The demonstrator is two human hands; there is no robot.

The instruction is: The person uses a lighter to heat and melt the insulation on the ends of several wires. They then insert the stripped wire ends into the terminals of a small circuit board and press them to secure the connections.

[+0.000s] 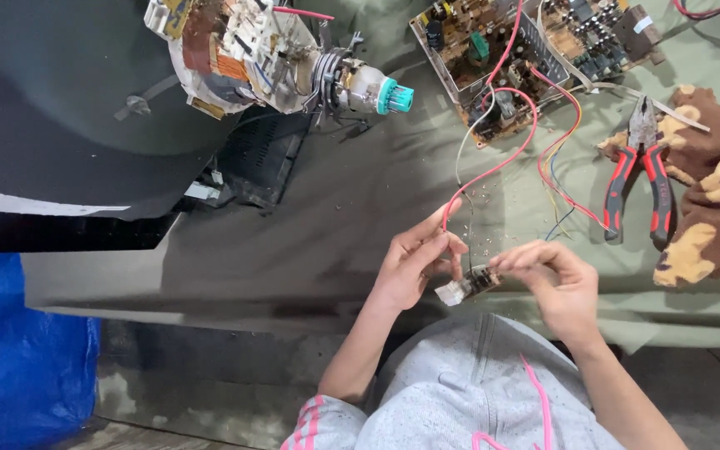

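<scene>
A small circuit board with a white connector [466, 286] is held between my two hands just above my lap. My left hand [414, 265] pinches its left end and also grips a red wire [493, 169] that loops up to the large brown circuit board [502, 58] at the top. My right hand [550, 279] pinches the small board's right end with thumb and fingers. Thin grey, blue and yellow wires [553, 204] also run from the small board toward the large one.
Red-handled pliers [642, 171] lie on the green cloth to the right, beside a brown patterned rag [714, 212]. A picture tube's dark funnel [60, 125] with its deflection yoke and neck [293, 67] fills the upper left. Blue plastic [18, 358] sits at the lower left.
</scene>
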